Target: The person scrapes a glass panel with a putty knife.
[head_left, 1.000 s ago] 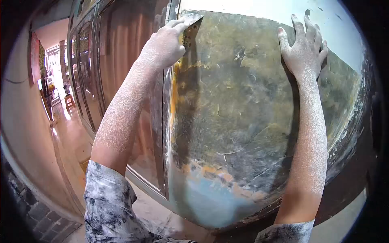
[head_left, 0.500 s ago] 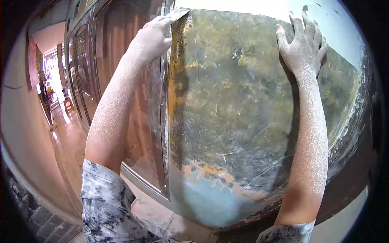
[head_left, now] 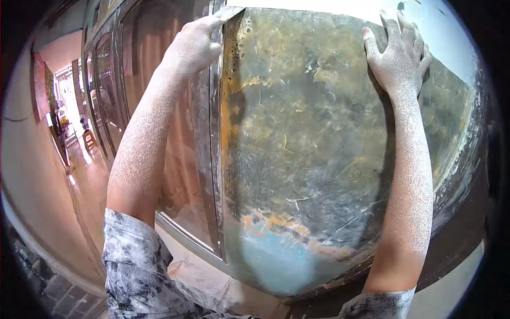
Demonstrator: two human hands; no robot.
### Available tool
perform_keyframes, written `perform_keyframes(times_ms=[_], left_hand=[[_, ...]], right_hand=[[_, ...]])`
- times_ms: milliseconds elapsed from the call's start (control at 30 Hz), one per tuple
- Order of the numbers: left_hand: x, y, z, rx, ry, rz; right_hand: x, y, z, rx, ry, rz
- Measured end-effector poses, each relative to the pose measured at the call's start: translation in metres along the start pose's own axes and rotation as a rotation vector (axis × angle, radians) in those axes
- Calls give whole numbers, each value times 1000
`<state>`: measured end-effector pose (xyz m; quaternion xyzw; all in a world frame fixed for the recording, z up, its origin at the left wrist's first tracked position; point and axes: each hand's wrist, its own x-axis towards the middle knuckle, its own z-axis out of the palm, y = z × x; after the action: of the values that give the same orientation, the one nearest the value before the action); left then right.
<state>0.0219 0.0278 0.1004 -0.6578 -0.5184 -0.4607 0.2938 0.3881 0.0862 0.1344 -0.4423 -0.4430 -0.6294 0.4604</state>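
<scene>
My left hand [head_left: 192,45], coated in white dust, is closed at the upper left corner of a mottled green-brown panel [head_left: 303,122]. A thin, flat, pale grey pointed piece [head_left: 231,11], like a scraper blade, sticks out from its fingers over the panel's top edge. What lies inside the fist is hidden. Across the top of the panel runs a bright white surface [head_left: 350,7]. My right hand [head_left: 398,58] rests flat with fingers spread, its palm on the panel and its fingertips over the white surface. Dust covers both forearms.
Left of the panel stands a dark-framed glass door [head_left: 183,138] with a reddish curtain behind it. Farther left, a passage floor [head_left: 85,181] leads to a small orange stool [head_left: 89,139]. Pale blue paint [head_left: 276,260] shows low on the panel.
The whole view has shifted slightly, so the panel and both hands sit a little higher. My left hand and forearm appear slightly farther left; my right hand keeps its place on the panel.
</scene>
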Motion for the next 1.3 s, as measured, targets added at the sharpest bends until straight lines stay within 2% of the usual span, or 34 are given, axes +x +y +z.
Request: perform_keyframes(times_ms=[100, 133, 200, 267, 333, 500, 600, 667, 733, 800, 833, 867, 933, 967, 1100, 1167, 1200, 1267, 1300], left_hand=[[-20, 19, 4, 138, 184, 216], [-16, 22, 1, 138, 185, 222], [-8, 25, -6, 121, -9, -63], [-7, 12, 1, 112, -22, -62], [-12, 21, 2, 102, 73, 53], [-7, 33, 3, 128, 60, 5], [-11, 37, 4, 50, 7, -93], [-19, 45, 9, 83, 116, 156], [-17, 60, 7, 79, 97, 132], [-7, 65, 4, 128, 9, 3], [-10, 76, -4, 47, -99, -120], [-14, 76, 0, 46, -101, -118], [-20, 79, 8, 100, 43, 60], [-17, 81, 10, 63, -15, 22], [-6, 86, 15, 104, 76, 14], [-15, 108, -1, 29, -107, -83], [-22, 113, 4, 19, 40, 115], [-19, 126, 14, 54, 11, 26], [-17, 130, 16, 52, 10, 24]], right_hand=[[-1, 1, 2, -49, -17, 0], [0, 1, 1, -74, -22, 4], [0, 0, 0, -47, -25, 1], [0, 0, 1, -39, -14, 9], [-1, 0, 2, -25, 6, 20], [-1, 3, 4, -29, 30, -23], [-2, 1, 2, -38, 28, -7], [1, -3, -8, -21, -65, 35], [0, -3, -5, -31, -67, 42], [-1, 2, 3, -34, 15, -2], [-3, 4, 6, 38, 70, -20], [-5, 5, 9, 36, 68, -19], [-3, 3, 5, 50, 83, -15], [-4, 3, 1, 20, 25, -5], [-5, 1, -2, 1, 38, 5], [-4, 1, -5, 59, 32, 7], [-4, -4, -13, 56, 35, 12], [-5, -17, -35, 254, 109, 72], [-6, -14, -27, 254, 108, 68]])
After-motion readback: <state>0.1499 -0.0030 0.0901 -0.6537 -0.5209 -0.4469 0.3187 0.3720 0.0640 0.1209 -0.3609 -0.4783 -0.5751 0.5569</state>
